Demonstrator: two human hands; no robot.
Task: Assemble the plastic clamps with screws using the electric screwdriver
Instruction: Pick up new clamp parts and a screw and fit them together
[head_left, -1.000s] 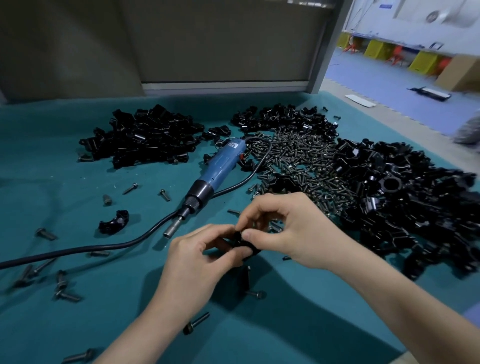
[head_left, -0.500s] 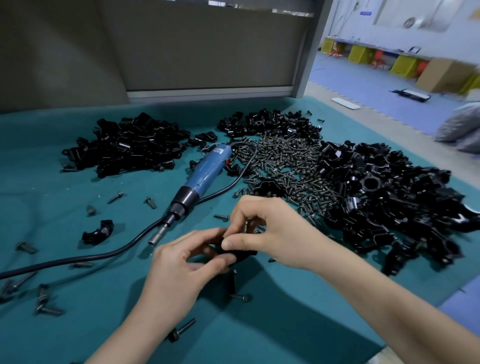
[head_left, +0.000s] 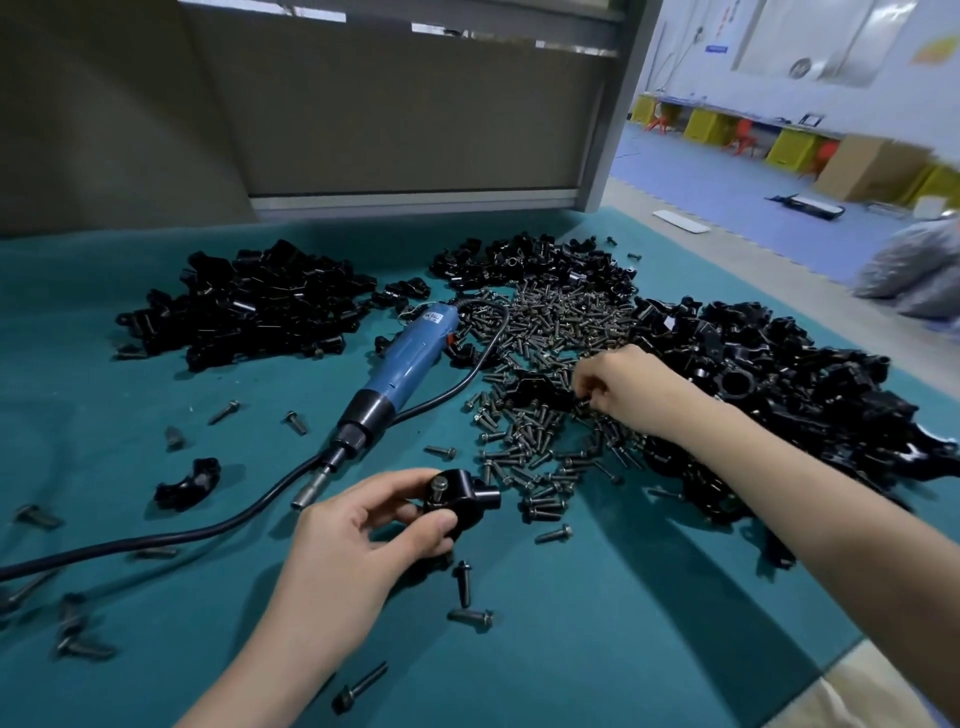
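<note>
Teal table (head_left: 597, 639): 3 heaps of black clamp parts (head_left: 249, 306), screw pile (head_left: 550, 332) (strays (head_left: 470, 617) around), blue electric screwdriver (head_left: 410, 358).

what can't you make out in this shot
Head view, right hand: its fingertips curl into the screw pile, so whether it pinches one cannot be told.
Head view, clamp: thumb and fingers of the left hand cover its lower part; how deep the inserted screw sits is unclear.
Head view, screwdriver cable: cut off by the left edge.
Head view, far room: blurred.
</note>
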